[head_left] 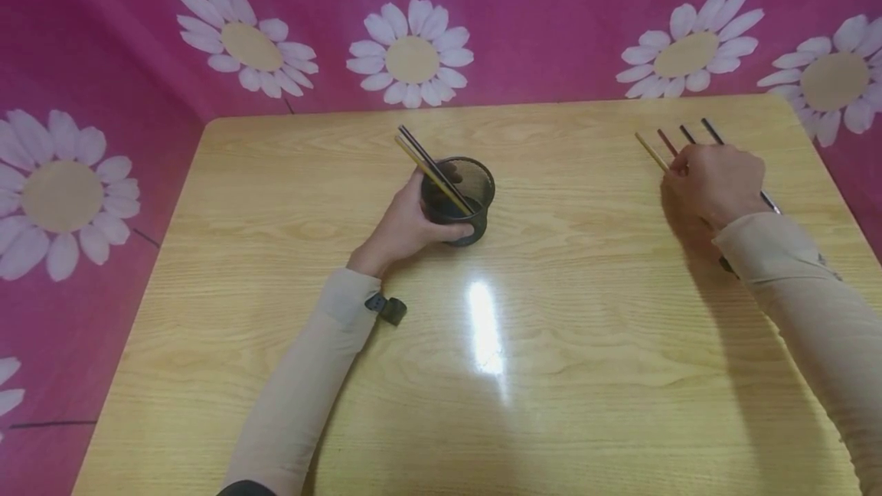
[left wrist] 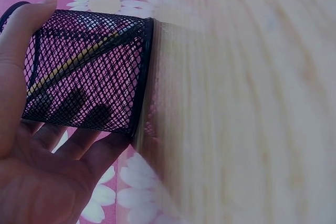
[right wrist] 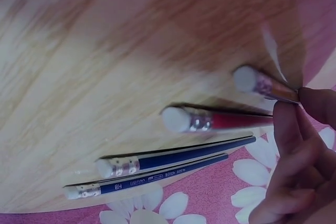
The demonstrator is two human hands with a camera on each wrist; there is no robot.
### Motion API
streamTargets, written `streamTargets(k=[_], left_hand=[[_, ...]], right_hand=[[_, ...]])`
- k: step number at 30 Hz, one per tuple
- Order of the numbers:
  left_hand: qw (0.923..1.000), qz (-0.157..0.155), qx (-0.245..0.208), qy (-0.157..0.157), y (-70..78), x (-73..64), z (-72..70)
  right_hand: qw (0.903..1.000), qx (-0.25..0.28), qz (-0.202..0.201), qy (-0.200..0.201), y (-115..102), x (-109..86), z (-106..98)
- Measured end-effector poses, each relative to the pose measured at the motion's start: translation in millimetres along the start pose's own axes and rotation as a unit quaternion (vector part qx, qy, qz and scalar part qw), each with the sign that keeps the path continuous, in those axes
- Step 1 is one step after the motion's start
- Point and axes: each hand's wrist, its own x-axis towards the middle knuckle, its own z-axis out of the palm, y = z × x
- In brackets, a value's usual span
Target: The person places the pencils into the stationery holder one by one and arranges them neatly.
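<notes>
A pink backdrop point(head_left: 544, 21) — white-flowered — borders the wooden table point(head_left: 586, 373).

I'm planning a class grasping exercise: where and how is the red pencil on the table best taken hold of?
Probably mid-shaft, pinched across its width from above. The red pencil is thin, straight and lying along the table, so its top is exposed; the gap before the nearest blue pencil should admit a fingertip.

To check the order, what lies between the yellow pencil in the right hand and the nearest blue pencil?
The red pencil lies between the yellow pencil and the nearest blue pencil; the right wrist view shows this.
</notes>
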Motion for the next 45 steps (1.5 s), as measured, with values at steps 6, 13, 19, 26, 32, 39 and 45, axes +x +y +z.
streamTargets(k=[6, 13, 19, 26, 32, 39, 45], left_hand=[[1.0, -0.003, -0.006, -0.004, -0.2, -0.7, 0.5], [1.0, -0.002, 0.0, -0.001, 0.2, -0.4, -0.1], [1.0, -0.004, 0.003, 0.0, -0.1, -0.9, 0.3], [1.0, 0.0, 0.003, 0.0, 0.1, -0.9, -0.1], [0.9999, 0.004, 0.009, -0.002, -0.9, -0.2, -0.3], [0.9999, 0.003, 0.009, -0.003, -0.8, -0.7, -0.4], [0.9999, 0.0, 0.013, 0.0, -0.2, -0.5, -0.7]], right_hand=[[1.0, 0.0, -0.007, 0.001, -3.1, -1.6, -1.8], [0.9995, 0.018, -0.021, 0.014, -22.6, -1.8, -8.3], [0.9973, 0.054, -0.034, 0.038, -47.5, -3.5, -10.3], [0.99, 0.096, -0.077, 0.07, -79.7, -7.5, -17.2], [0.9799, 0.119, -0.112, 0.114, -107.0, -13.1, -24.1], [0.9627, 0.148, -0.159, 0.161, -132.4, -17.9, -27.1], [0.9505, 0.157, -0.189, 0.19, -150.1, -19.7, -29.9]])
